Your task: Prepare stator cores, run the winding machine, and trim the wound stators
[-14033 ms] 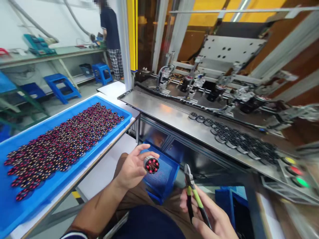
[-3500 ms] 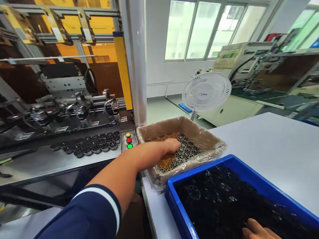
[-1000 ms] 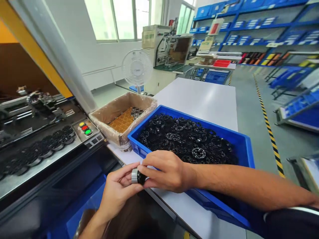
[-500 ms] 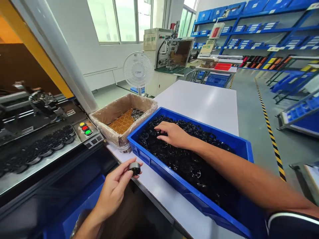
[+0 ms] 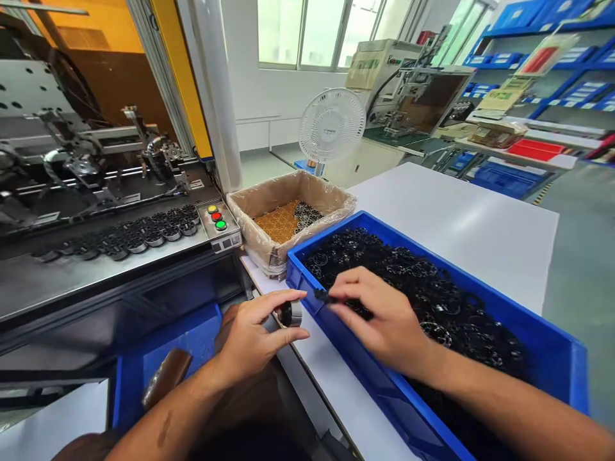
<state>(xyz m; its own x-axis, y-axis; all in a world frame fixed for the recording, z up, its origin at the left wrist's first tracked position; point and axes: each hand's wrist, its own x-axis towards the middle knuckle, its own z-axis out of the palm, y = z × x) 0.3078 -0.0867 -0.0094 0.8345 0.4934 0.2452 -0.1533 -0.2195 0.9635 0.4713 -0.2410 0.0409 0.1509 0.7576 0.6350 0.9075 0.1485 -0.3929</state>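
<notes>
Gripping one metal ring [image 5: 290, 313]: left hand [image 5: 250, 334].

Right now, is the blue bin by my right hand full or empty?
Well filled: black rings cover the floor of the blue bin, piled partway up its walls. The right hand pinches a black piece at its near corner.

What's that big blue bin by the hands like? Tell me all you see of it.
The blue bin is a shallow rectangular plastic tray, open-topped with a thick rim, lying flat and askew on the table. Black rings heap inside it. The right hand, pinching a black part, is over its near corner; a lined box stands by that corner.
</notes>
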